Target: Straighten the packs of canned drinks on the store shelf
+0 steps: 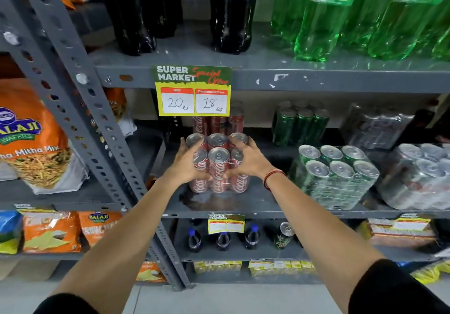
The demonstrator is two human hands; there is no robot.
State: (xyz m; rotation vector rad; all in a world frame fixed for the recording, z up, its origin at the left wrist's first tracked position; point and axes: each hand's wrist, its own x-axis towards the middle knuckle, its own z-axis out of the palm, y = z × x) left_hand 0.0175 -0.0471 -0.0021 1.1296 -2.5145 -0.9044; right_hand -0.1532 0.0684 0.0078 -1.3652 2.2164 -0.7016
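Note:
A shrink-wrapped pack of red cola cans (218, 167) stands upright near the front of the middle shelf (255, 210). My left hand (186, 165) presses its left side and my right hand (248, 160) its right side, fingers over the can tops. A second red pack (220, 121) stands behind it. To the right a pack of green cans (334, 174) sits turned at an angle, and a pack of silver cans (421, 174) lies beside it. Further back stand another green pack (300, 125) and a dark pack (375, 126).
A yellow price card (193, 92) hangs from the upper shelf edge, just above the red packs. Dark cola bottles (136, 14) and green soda bottles (341, 16) fill the top shelf. A slanted grey upright (80, 99) separates snack bags (31, 138) on the left. Small bottles (222, 239) stand below.

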